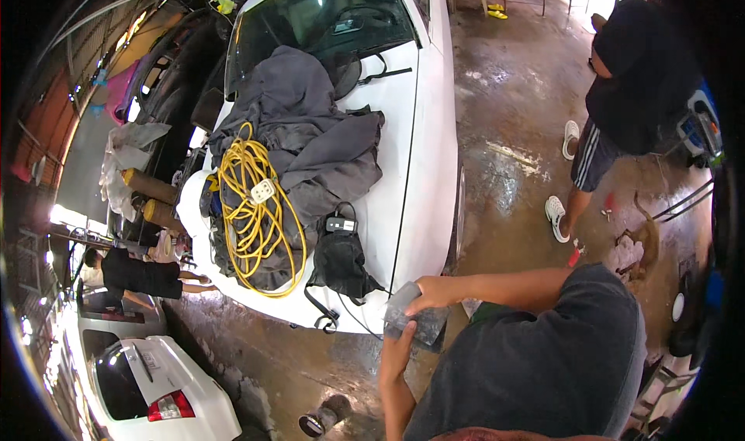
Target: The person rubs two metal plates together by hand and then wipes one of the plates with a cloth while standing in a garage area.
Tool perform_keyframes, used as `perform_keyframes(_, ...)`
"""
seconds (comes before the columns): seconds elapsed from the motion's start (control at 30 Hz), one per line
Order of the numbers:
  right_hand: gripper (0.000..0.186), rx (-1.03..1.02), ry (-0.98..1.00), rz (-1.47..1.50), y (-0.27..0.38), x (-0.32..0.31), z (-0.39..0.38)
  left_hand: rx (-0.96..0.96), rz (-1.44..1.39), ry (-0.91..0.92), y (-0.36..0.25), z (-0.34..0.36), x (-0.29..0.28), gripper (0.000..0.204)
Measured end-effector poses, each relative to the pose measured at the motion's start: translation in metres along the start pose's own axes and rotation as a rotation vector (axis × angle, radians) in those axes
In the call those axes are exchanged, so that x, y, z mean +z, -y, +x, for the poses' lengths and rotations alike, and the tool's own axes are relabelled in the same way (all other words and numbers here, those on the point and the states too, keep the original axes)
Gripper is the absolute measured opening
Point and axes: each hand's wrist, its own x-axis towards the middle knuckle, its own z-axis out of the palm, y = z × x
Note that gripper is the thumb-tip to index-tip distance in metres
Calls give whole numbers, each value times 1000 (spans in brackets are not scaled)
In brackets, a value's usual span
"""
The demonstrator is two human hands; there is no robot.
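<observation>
Near the front right corner of the white car's hood [423, 161], I hold a dark grey, stiff-looking sheet [402, 307] between both hands. It is bent, and I cannot make out its exact kind. My right hand [433, 293] pinches its upper edge, with the thumb on the near face. Lower down, my left hand [396, 351] grips the bottom left edge, fingers closed. Just left of the sheet, a black bag [341, 266] with straps lies on the hood. A coiled yellow extension cord [256, 216] with a white socket block rests on dark grey cloth [310, 130].
A person [628, 68] in dark clothes stands at the right on the wet floor [504, 154]. Another person [143, 274] is at far left. A second white car [159, 379] stands lower left. A round can [314, 424] sits on the floor below. A dog [644, 239] lies right.
</observation>
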Motion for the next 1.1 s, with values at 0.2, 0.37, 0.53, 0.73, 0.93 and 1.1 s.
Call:
perform_keyframes(0.2,38,-11,-122,-61,21,7,-21,-15,40,-196,-8,-20,0,43)
perform_keyframes(0.37,39,-19,-429,365,-4,16,-29,69,-25,-185,-11,-18,-18,43)
perform_keyframes(0.53,39,-86,-515,356,-29,57,-36,412,95,-43,-1,-23,-12,47)
perform_keyframes(0.73,39,-202,-621,35,-8,138,-49,352,66,72,14,-69,-40,49)
perform_keyframes(0.93,37,-82,-446,-215,18,217,-58,335,238,218,51,-118,-113,35)
perform_keyframes(1.1,29,-76,-368,-460,-10,261,-39,175,335,419,86,-137,-163,33)
